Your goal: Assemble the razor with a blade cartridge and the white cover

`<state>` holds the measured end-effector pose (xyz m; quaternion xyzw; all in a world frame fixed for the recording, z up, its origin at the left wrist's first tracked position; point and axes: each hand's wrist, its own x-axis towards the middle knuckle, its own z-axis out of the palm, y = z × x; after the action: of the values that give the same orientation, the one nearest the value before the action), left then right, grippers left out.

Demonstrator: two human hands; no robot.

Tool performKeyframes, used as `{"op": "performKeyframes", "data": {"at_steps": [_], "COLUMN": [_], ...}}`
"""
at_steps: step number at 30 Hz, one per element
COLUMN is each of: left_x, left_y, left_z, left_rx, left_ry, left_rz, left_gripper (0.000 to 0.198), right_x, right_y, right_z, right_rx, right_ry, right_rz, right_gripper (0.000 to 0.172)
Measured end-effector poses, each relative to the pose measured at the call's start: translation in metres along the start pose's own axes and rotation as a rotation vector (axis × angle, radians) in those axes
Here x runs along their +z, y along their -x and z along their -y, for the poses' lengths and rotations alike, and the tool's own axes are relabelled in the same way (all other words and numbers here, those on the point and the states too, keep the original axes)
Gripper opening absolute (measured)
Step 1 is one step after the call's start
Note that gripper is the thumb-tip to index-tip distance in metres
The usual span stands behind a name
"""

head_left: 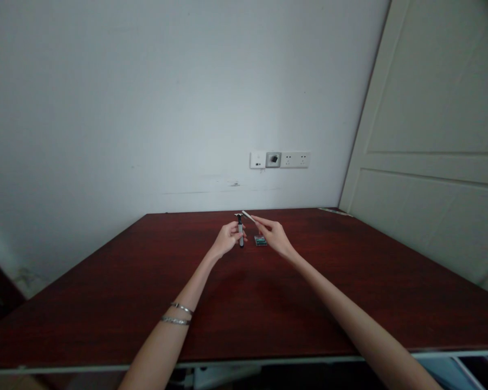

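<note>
My left hand is closed around the grey-and-black handle of a razor, held upright with its T-shaped head at the top. Between the fingertips of my right hand is a slim white brush, slanting up to the left. Its tip is close to the razor's head; I cannot tell whether they touch. On the table just left of my right hand and partly below it lies a small clear case with dark and green parts inside.
The dark red wooden table reaches back to a pale wall with switches and sockets. A white panelled door stands at the right. A flat strip lies at the table's far right corner.
</note>
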<state>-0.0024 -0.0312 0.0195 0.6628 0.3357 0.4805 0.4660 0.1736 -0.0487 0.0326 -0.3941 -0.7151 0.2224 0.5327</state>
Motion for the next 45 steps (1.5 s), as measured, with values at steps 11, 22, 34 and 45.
{"op": "performKeyframes", "data": {"at_steps": [11,22,34,45], "left_x": [-0.003,-0.002,0.001,0.000], "left_y": [-0.005,-0.005,-0.006,-0.006], "left_z": [0.010,0.011,0.011,0.011], "left_rx": [0.039,-0.025,0.088,0.013], "left_ry": [-0.046,-0.068,-0.232,-0.148], "left_rz": [-0.009,-0.085,-0.153,-0.169], "left_gripper": [0.017,0.020,0.015,0.017], "right_x": [0.007,0.004,0.001,0.000], "right_y": [0.000,0.007,0.009,0.005], "right_z": [0.002,0.008,0.007,-0.007], "right_rx": [0.052,0.018,-0.134,-0.137], "right_ry": [-0.184,-0.122,0.431,0.261], "right_rz": [-0.010,-0.034,-0.116,-0.146], "right_gripper": [0.050,0.047,0.035,0.035]}}
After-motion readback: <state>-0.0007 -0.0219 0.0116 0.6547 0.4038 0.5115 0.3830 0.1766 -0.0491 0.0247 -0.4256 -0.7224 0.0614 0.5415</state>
